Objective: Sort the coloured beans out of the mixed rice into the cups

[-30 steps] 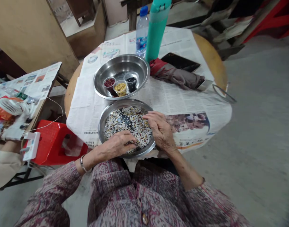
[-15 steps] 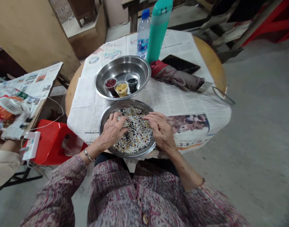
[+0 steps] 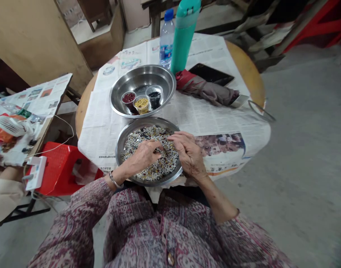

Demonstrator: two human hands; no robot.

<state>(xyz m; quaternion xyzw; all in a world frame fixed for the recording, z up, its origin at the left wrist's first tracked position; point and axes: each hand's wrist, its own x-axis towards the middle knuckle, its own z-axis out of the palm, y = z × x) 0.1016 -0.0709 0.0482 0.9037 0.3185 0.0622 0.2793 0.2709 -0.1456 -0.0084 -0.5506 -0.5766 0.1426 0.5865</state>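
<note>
A metal basin (image 3: 119,143) near the table's front edge holds a spread of mixed white, black, yellow and red grains and beans (image 3: 150,172). My left hand (image 3: 144,154) reaches over the middle of the mix, fingers curled toward the thumb; what lies between the tips is too small to name. At the basin's right rim is my right hand (image 3: 188,154), its fingers bent and pressed together over the edge, their hold hidden. Behind it, a second metal basin (image 3: 114,85) contains clear cups of red beans (image 3: 128,98), yellow beans (image 3: 142,103) and black beans (image 3: 154,96).
Newspaper (image 3: 95,123) covers the round table. At the back stand a water bottle (image 3: 166,41) and a teal bottle (image 3: 184,41). A folded umbrella (image 3: 209,89) and a dark tablet-like object (image 3: 211,74) lie right. A red stool (image 3: 57,167) and power strip (image 3: 36,173) are left.
My left hand has moved right, from the left side of the grains to their middle, and its fingers have curled in. The dark gap there is now covered. My right hand stays at the rim.
</note>
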